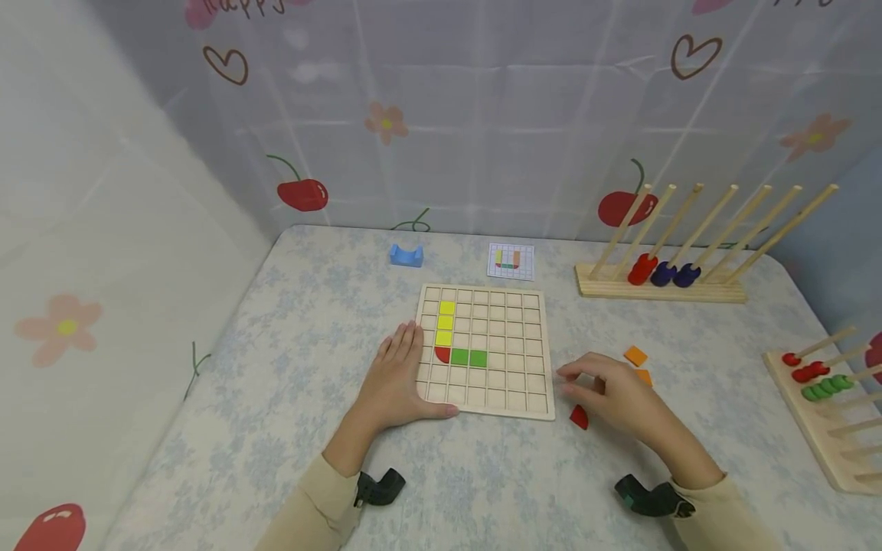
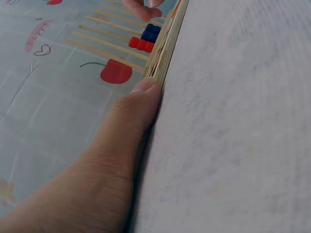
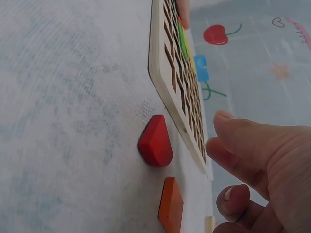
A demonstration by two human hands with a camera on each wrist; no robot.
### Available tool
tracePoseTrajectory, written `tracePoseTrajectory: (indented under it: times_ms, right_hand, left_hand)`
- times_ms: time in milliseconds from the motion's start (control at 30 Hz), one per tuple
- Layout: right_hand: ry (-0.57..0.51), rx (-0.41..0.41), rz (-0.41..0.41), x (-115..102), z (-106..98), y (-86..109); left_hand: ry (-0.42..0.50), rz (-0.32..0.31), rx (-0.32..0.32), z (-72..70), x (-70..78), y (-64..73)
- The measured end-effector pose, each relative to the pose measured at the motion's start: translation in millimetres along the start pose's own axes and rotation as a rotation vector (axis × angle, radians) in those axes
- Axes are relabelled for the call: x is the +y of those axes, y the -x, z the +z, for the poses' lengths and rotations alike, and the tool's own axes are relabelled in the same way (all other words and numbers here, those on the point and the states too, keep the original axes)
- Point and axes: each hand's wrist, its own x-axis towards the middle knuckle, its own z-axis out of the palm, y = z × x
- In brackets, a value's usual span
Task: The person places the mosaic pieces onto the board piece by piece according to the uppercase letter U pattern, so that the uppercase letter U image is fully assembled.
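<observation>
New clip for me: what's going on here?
A person's left hand rests against the left and near edges of a wooden grid board. The right hand hovers beside the board's right edge, with no piece visible in its fingers. Three yellow tiles, one red corner piece and two green tiles sit in the grid. A loose red piece and orange tiles lie near the right hand.

Pale board (image 1: 514,357), gridded; yellow tiles (image 1: 445,322), green tiles (image 1: 459,357), orange tiles (image 1: 635,356), red pieces (image 1: 579,418) (all plain); whitish desk (image 1: 517,474) mottled blue
</observation>
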Motion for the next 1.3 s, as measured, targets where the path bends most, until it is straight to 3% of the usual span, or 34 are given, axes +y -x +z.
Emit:
tracePoseTrajectory:
  times_ms: [300,600,800,967,1300]
  right_hand:
    - [0.031,0.026,-0.062,11.1,-1.5,12.5]
    - [-0.04,-0.047,-0.147,19.0,-6.3,21.5]
    - [-0.072,-0.118,-0.139,20.9,-7.7,26.1]
    - [-0.027,-0.116,-0.115,23.1,-4.4,26.7]
    - [0.105,-0.084,-0.153,21.7,-1.6,25.6]
  left_hand:
    - [-0.009,0.007,0.021,1.0,-0.3,0.6]
    - [-0.002,0.008,0.024,0.4,0.3,-0.1]
    - [-0.001,-0.002,0.003,0.4,0.3,0.5]
    - [-0.002,-0.002,-0.002,0.2,0.4,0.9]
    - [-0.003,0.0,-0.001,-0.3,-0.1,0.4]
